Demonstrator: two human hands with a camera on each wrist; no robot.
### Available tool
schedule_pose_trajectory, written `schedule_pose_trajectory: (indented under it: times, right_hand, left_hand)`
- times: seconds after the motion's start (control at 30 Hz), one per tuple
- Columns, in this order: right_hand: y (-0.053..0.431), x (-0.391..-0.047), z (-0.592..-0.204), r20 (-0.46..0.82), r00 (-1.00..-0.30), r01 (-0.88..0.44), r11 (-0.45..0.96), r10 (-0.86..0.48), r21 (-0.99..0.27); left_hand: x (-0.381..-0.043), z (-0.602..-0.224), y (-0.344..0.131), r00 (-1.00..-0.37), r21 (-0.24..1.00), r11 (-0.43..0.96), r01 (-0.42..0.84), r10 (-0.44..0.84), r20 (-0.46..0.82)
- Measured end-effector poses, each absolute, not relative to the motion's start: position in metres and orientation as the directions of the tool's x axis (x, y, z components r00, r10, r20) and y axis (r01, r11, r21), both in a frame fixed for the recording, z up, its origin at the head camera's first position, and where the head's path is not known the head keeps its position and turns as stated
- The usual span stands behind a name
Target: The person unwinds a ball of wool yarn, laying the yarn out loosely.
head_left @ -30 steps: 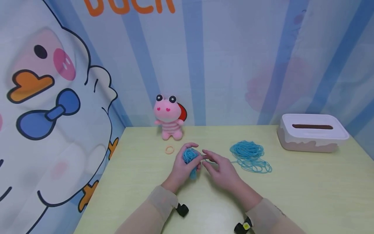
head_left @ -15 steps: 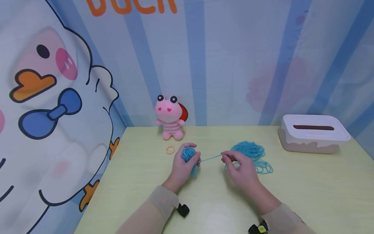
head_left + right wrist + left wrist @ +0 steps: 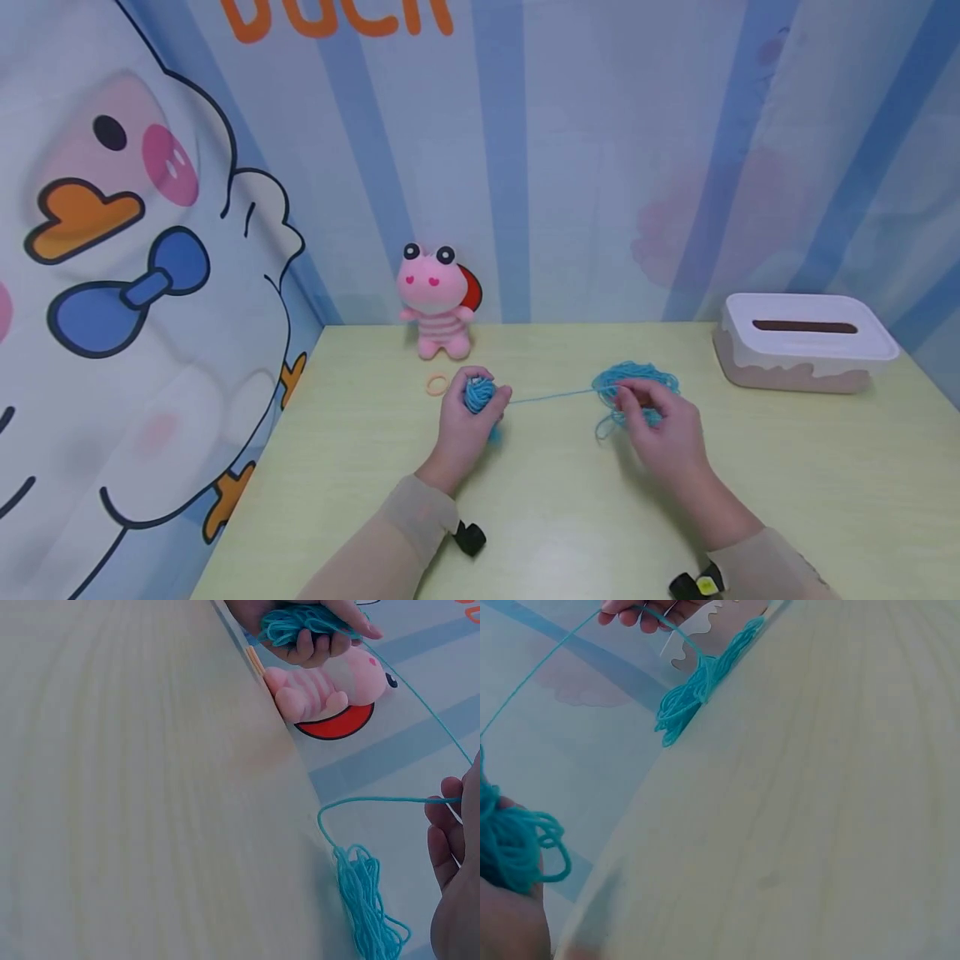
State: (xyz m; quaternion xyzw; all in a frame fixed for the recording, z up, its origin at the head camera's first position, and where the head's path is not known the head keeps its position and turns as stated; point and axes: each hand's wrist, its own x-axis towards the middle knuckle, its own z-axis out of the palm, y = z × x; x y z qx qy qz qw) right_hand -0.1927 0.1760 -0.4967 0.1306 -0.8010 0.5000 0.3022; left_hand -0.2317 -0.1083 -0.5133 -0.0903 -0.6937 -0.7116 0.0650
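Now the left hand's [image 3: 460, 427] fingers curl round the yarn bundle [image 3: 480, 396], the right hand's [image 3: 670, 429] pinch its taut strand [image 3: 551, 397], loose pile [image 3: 637, 372] just beyond; likely light, soft, tangle-prone, best pinched singly.

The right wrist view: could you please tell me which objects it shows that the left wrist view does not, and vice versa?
Only the right wrist view shows the pink plush toy and, edge-on, what looks like the orange ring. Only the left wrist view shows part of the tissue box. Both show the left hand with its blue yarn bundle, the right hand, the strand, the yarn pile and the table.
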Motion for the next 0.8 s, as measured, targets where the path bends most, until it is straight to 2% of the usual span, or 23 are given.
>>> schedule_pose_trajectory:
  times: [0.33,0.53,0.8]
  right_hand:
    - [0.189,-0.193,-0.496,0.623,-0.77,-0.498,0.486,0.133,-0.718]
    - [0.197,-0.191,-0.493,0.611,-0.773,-0.481,0.469,0.171,-0.74]
    - [0.214,-0.19,-0.494,0.567,-0.796,-0.422,0.478,0.211,-0.77]
  left_hand:
    - [-0.23,-0.509,-0.107,-0.982,0.976,-0.157,0.15,0.094,0.166]
    - [-0.229,-0.509,-0.107,-0.971,0.962,-0.192,0.192,0.108,0.215]
    - [-0.231,-0.511,-0.109,-0.967,0.962,-0.116,0.249,0.025,0.253]
